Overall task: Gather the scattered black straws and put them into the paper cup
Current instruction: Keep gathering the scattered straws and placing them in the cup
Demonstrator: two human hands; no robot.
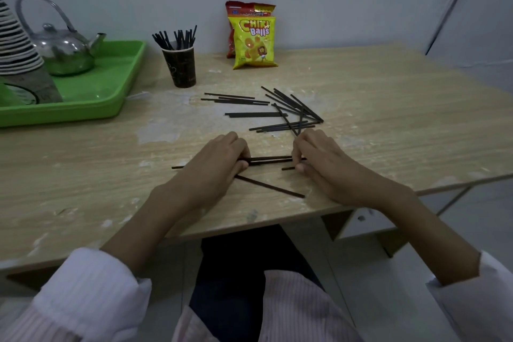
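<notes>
Near the table's [402,125] front edge, the left hand [213,164] and right hand [319,164] each curl their fingers round opposite ends of a small bundle of straws [272,159], apparently resting on the surface. One loose straw [269,186] lies just in front. More scattered straws [291,111] lie mid-table. The paper cup [180,66], holding straws, stands upright toward the far edge, beside a green tray [69,116].

Head-worn wide-angle view — looking forward and down, close over the table [388,125].
</notes>
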